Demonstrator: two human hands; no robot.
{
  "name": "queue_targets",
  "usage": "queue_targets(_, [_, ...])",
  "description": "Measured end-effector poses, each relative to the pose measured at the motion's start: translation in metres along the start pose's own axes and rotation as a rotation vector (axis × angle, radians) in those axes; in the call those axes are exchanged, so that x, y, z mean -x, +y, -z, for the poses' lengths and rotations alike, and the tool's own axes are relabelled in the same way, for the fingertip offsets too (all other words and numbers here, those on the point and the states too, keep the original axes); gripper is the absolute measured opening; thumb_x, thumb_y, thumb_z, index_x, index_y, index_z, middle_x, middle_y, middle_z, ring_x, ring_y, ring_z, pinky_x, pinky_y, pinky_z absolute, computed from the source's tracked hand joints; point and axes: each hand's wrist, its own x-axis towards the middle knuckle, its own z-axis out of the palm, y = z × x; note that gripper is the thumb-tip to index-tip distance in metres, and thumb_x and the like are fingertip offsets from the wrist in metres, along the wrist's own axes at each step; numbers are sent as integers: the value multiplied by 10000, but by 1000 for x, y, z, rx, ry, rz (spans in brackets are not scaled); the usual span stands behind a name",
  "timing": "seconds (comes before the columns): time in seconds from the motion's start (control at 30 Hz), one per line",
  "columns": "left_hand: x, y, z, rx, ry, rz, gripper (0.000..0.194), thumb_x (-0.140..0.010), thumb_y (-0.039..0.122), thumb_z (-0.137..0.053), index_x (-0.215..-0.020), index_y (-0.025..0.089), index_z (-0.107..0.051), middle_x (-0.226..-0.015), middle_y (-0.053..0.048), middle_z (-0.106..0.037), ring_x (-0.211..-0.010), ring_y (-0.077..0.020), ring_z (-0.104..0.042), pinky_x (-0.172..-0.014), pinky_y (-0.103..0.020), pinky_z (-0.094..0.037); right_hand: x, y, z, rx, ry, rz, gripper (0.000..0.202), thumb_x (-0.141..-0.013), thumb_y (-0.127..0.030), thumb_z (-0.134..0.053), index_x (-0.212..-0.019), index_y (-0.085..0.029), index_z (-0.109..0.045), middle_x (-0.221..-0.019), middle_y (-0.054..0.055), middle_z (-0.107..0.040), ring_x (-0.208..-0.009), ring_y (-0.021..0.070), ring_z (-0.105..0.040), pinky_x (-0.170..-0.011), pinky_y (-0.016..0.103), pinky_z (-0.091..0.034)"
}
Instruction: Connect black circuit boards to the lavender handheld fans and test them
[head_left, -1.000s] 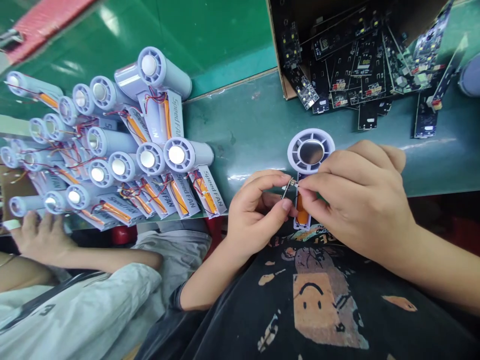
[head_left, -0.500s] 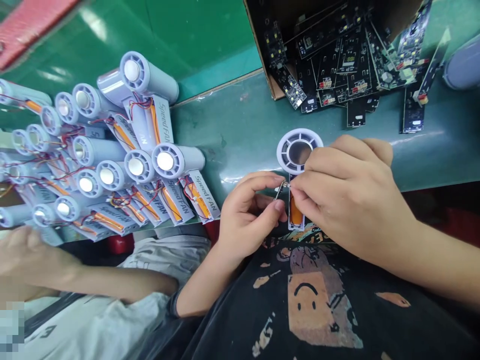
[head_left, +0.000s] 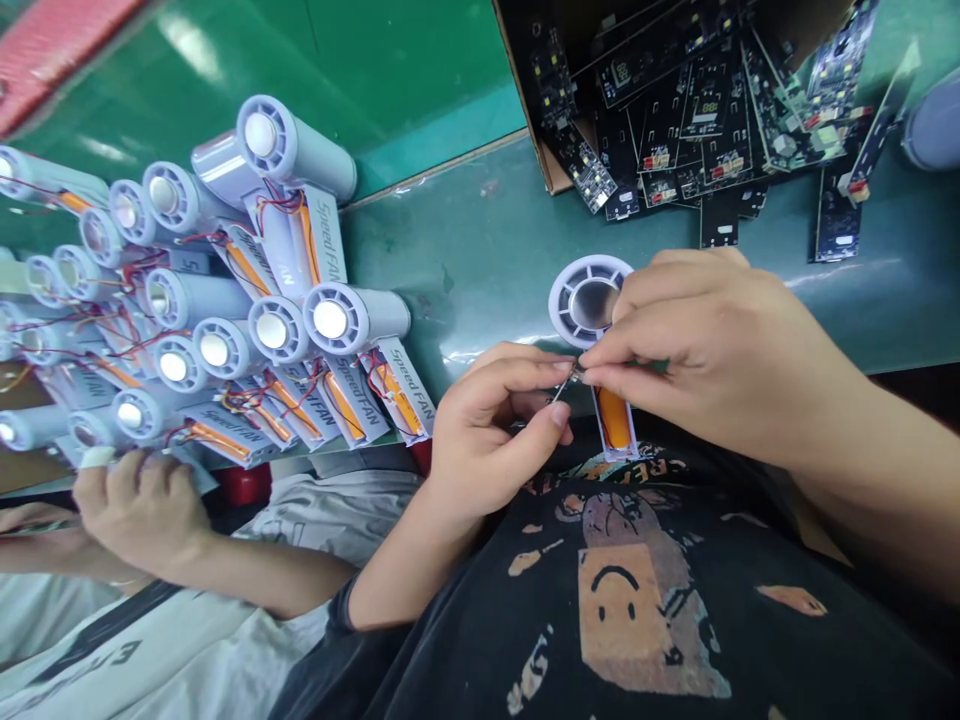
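Between the thumb and fingers of my left hand (head_left: 499, 430) is a small circuit board (head_left: 564, 388), seen almost edge-on. My right hand (head_left: 705, 340) pinches at the board's upper end; whatever lies between its fingertips is too small to make out, perhaps a wire plug. Just beneath both hands lies a pale lilac handheld fan (head_left: 559, 318), its round head facing up. An orange battery (head_left: 613, 418) shows in the open handle, which points towards my body. My right fingers hide part of the fan's head and handle.
Several similar fans (head_left: 375, 318) with open handles and red wires stand crowded at the left. Loose black circuit boards (head_left: 720, 130) spill from a cardboard box (head_left: 551, 178) at the back right. A co-worker's hand (head_left: 146, 510) is at the lower left.
My right hand has shifted and its fingertips now pinch beside the board's end. The fan's handle has swung slightly right. The co-worker's hand has moved right.
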Motion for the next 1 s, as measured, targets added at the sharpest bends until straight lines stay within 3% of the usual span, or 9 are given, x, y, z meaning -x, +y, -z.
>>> queue_targets(0.27, [-1, -1, 0, -54, -40, 23, 208, -857, 97, -688, -1024, 221, -705, -1066, -24, -653, -630, -57, -663, -514, -161, -582, 6, 2, -7, -56, 50, -92, 116, -875, -271, -675, -768, -267, -720, -782, 4, -656, -800, 188, -599, -696, 353, -395])
queue_targets(0.33, [-1, -4, 1, -44, -27, 37, 193, -873, 136, -691, -1042, 228, -690, -1105, -27, -654, -644, -57, -662, -510, -154, -571, 9, 5, -3, -56, 109, -123, 65, -847, -325, -711, -890, -276, -721, -877, 26, -662, -837, 204, -600, -717, 369, -431])
queue_targets(0.4, [0, -7, 3, -29, 20, 58, 201, -897, 177, -681, -1087, 242, -663, -1142, -27, -652, -638, -52, -662, -495, -142, -554, 13, 10, 2, -84, 128, -85, 250, -830, -383, -727, -1053, -276, -694, -949, 49, -652, -853, 210, -594, -726, 377, -457])
queue_targets(0.47, [1, -11, 5, -4, 42, 83, 230, -917, 195, -660, -1136, 260, -629, -1159, -23, -652, -621, -50, -666, -483, -137, -546, 18, 16, 6, -116, 80, 16, 305, -857, -385, -698, -1135, -264, -665, -967, 57, -646, -850, 200, -592, -726, 370, -471])
queue_targets(0.57, [2, -14, 8, 30, 13, 104, 271, -932, 173, -628, -1173, 292, -597, -1244, -24, -614, -621, -49, -680, -478, -143, -549, 25, 20, 3, -24, 11, 82, 123, -929, -291, -617, -1021, -251, -689, -914, 40, -652, -816, 186, -593, -723, 370, -458])
queue_targets(0.67, [3, -16, 9, 14, 2, 74, 238, -940, 142, -597, -1128, 285, -619, -1312, -34, -553, -628, -44, -684, -471, -147, -545, 30, 19, -4, -48, 81, 59, 101, -941, -238, -592, -902, -238, -685, -827, 17, -641, -749, 165, -592, -676, 347, -463])
queue_targets(0.8, [4, -14, 8, -56, 7, 59, 173, -954, 118, -555, -1023, 232, -665, -1278, -40, -547, -636, -35, -670, -492, -148, -555, 31, 14, -13, -323, 147, -3, 76, -918, -225, -602, -912, -242, -676, -831, 7, -618, -746, 147, -599, -650, 309, -504])
queue_targets(1.0, [3, -9, 1, -161, -32, -9, 181, -973, 130, -518, -1043, 227, -654, -1309, -60, -520, -626, -26, -640, -518, -171, -567, 30, 4, -20, -236, 226, 43, 81, -913, -196, -620, -918, -252, -678, -822, 1, -563, -768, 145, -578, -688, 317, -495])
